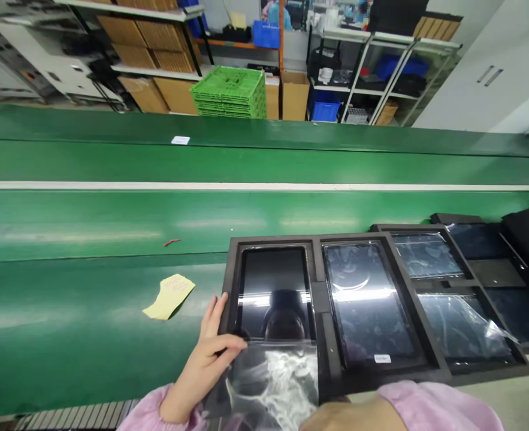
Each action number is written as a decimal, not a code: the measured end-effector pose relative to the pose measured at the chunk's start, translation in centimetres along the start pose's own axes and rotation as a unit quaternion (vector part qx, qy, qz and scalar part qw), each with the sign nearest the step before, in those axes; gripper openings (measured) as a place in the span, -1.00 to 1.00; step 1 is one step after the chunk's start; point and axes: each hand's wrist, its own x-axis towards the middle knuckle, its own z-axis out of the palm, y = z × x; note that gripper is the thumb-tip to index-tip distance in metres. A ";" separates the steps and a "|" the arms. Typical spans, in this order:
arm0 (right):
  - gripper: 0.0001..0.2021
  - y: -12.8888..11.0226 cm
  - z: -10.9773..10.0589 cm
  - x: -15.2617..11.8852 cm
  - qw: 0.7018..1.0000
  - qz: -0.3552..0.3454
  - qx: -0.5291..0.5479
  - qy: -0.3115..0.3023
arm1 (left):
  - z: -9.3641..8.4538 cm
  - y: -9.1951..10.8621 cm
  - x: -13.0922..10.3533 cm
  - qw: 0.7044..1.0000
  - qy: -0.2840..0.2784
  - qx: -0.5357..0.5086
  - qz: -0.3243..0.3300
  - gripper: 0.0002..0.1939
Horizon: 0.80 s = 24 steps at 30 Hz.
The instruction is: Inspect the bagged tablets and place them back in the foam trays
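A clear plastic film (275,377) covers the lower part of a black screen panel (273,269), which lies in the left recess of a black foam tray (232,269). My left hand (205,353) pinches the film's upper left corner between thumb and finger, its other fingers resting at the tray's left side. At the bottom edge of the view, my right hand (358,417) is curled at the film's lower right; its fingertips are mostly hidden. In the adjoining recess sits a second screen panel (367,299) with a small white label (382,358).
More film-covered panels (466,326) lie in trays to the right. A yellow paper note (169,296) and a small red scrap (171,242) are on the green work surface (66,341). Beyond it stand green crates (230,90) and shelves with cardboard boxes (168,45).
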 end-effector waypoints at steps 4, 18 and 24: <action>-0.75 1.6 -1.3 -3.2 0.951 0.170 -0.124 0.227 | 0.1 -0.8 0.8 1.000 0.007 -0.018 0.021 -0.74; -0.89 6.6 -1.3 -0.2 0.881 0.189 -0.422 0.104 | -1.1 0.5 11.5 0.954 0.045 -0.214 -0.206 -0.09; -0.88 10.5 -6.3 2.7 0.839 0.378 -0.144 0.364 | -1.1 0.9 11.5 0.944 0.040 -0.251 -0.209 -0.14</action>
